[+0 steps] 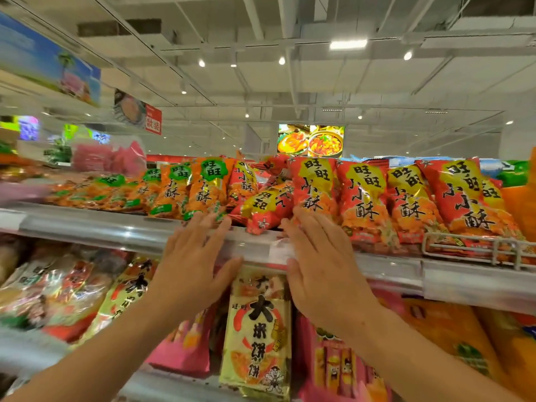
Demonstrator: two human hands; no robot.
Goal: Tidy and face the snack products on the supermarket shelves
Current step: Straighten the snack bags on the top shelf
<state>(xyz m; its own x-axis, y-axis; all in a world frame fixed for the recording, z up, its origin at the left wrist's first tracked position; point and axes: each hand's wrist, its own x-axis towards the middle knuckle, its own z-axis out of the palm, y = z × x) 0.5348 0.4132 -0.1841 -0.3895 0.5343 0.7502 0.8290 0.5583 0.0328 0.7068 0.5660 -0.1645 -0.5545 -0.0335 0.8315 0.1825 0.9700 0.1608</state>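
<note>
Both my hands reach up to the top shelf (116,230). My left hand (194,256) is flat and spread, its fingertips touching the bottom of an orange snack bag (207,187). My right hand (322,265) is also spread, with fingertips against the base of an upright red snack bag (314,184). Between my hands a red bag (265,208) lies tipped on its side, sticking out over the shelf edge. More red bags (365,195) stand upright to the right, and orange bags (121,192) run off to the left.
A white wire divider (470,248) fronts the shelf at right. Below hang a yellow rice-cracker pack (258,335), pink packs (185,346) and orange bags (452,338). Ceiling signs and a lit food poster (310,140) sit beyond.
</note>
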